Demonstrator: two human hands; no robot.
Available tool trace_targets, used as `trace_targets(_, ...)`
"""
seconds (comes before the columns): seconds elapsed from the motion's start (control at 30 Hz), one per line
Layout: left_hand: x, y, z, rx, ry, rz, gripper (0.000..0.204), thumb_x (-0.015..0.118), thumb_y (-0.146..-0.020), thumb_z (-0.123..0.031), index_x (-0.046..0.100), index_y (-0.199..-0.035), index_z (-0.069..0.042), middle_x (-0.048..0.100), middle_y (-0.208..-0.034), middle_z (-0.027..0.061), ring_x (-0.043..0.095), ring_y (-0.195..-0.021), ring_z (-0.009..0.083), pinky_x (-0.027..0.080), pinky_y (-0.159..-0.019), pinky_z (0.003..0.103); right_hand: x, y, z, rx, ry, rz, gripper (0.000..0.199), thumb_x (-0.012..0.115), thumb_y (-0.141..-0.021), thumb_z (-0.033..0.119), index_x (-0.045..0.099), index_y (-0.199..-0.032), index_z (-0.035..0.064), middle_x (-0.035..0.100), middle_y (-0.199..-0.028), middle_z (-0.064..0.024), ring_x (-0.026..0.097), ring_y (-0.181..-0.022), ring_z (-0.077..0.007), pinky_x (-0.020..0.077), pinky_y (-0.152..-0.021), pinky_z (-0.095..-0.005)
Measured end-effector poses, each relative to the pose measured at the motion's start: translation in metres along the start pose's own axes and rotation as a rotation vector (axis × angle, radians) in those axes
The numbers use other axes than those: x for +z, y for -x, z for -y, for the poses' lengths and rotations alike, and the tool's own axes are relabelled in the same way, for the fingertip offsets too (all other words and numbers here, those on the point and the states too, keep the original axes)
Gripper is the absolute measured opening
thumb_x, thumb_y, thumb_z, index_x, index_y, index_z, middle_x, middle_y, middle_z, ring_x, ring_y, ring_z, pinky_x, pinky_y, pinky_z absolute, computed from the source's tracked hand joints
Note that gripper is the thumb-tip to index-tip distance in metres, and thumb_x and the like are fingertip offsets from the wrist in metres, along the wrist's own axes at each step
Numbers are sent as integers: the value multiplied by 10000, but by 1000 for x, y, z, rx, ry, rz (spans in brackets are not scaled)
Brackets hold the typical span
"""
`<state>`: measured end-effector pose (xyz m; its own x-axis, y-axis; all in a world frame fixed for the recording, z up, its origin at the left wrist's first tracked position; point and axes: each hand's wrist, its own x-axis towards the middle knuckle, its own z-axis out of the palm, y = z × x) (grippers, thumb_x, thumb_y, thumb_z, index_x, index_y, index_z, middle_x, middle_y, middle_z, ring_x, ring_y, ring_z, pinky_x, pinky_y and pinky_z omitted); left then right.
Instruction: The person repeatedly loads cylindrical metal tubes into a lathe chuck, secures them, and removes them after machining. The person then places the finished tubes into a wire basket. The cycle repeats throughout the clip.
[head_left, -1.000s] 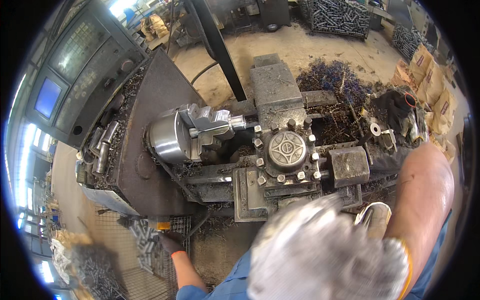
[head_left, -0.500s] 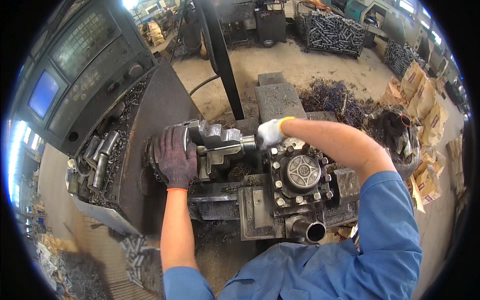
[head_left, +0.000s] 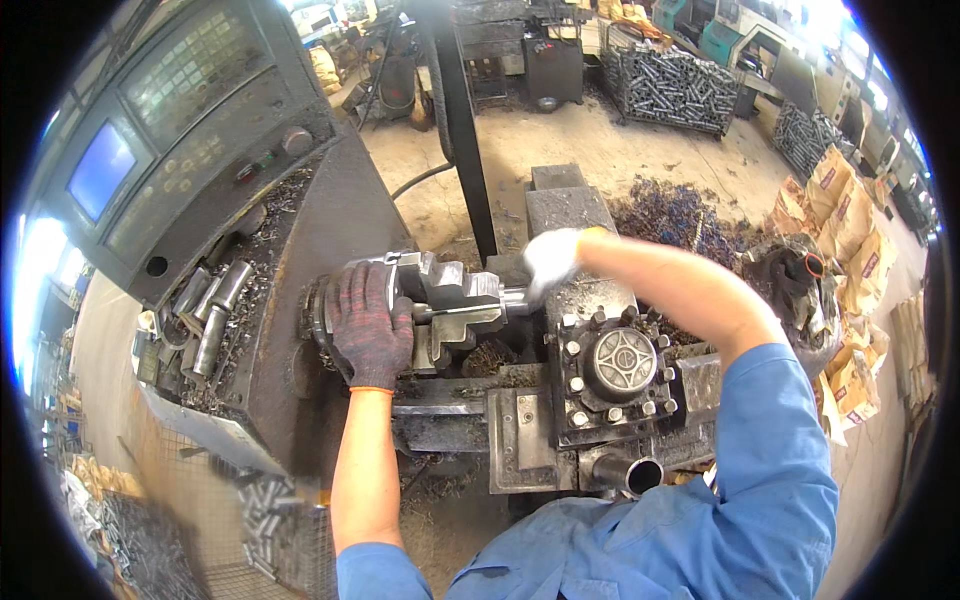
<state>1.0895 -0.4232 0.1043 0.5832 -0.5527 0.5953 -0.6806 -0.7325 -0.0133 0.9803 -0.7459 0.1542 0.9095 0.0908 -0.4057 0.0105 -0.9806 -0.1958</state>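
Observation:
My left hand (head_left: pixel 366 325), in a dark red-and-black glove, lies over the rim of the lathe chuck (head_left: pixel 318 310), fingers stretched out flat. Stepped chuck jaws (head_left: pixel 465 287) stand around a shiny metal cylinder (head_left: pixel 515 300) that sticks out to the right. My right hand (head_left: pixel 552 262), in a white glove, is at the cylinder's outer end. Motion blurs its fingers, so their grip does not show. Just right and nearer is the square tool post (head_left: pixel 615 370) with a round embossed cap and several bolts around it.
Metal cylinders (head_left: pixel 212 335) lie among chips on the machine ledge at left. A black upright post (head_left: pixel 465 150) rises behind the chuck. A dark pipe end (head_left: pixel 640 473) points out near my waist. Curled swarf (head_left: pixel 670 215), paper sacks (head_left: pixel 850 215) and a bin of metal parts (head_left: pixel 670 90) stand beyond.
The whole view has shifted a little, the machine now sitting slightly lower and to the right. My right hand is blurred and has lifted slightly relative to the cylinder; my left stays on the chuck.

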Motion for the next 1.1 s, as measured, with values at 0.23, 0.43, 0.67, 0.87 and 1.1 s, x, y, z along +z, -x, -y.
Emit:
trace_targets(0.23, -1, 0, 1, 17, 7, -20, 721, 693, -898, -358, 484, -1526, -73, 466, -1588, 160, 357, -1529, 347, 196, -1298, 545, 9, -35, -13, 171, -446, 670, 367, 772, -927, 308, 778, -1227, 96, 747, -1294, -130, 761, -1106, -268, 603, -946, -477)
trace_targets(0.43, -2, 2, 0, -3, -15, 30, 717, 662, -889, -421, 523, -1504, -78, 479, -1576, 149, 350, -1529, 347, 164, -1302, 574, 32, -49, -1, -193, -284, 141, 583, 840, -746, 554, 762, -817, -20, 779, -919, -216, 726, -789, -254, 572, -757, -413)
trace_targets(0.67, -7, 3, -5, -9, 34, -28, 708, 670, -883, -376, 515, -1521, -110, 496, -1561, 163, 389, -1505, 363, 207, -1291, 567, 25, 47, -56, 134, 100, -104, 649, 847, -657, 444, 732, -1129, 14, 780, -966, -176, 768, -852, -290, 621, -809, -389)
trace_targets(0.87, -11, -5, 2, -9, 14, 127, 716, 672, -900, -402, 497, -1522, -92, 496, -1557, 161, 379, -1508, 361, 207, -1284, 566, -9, 144, 28, 498, -478, -714, 890, 854, -718, 323, 502, -1466, -6, 707, -1216, -239, 746, -970, -284, 619, -922, -368)
trace_targets(1.1, -84, 60, -72, 78, 1025, -39, 1006, 775, -929, -475, 233, -1657, -42, 334, -1666, 233, 359, -1526, 380, 266, -1270, 520, -3, 206, 191, 268, -194, -744, 781, 758, -744, 274, 534, -1450, 25, 672, -1286, -255, 709, -1136, -399, 582, -990, -438)
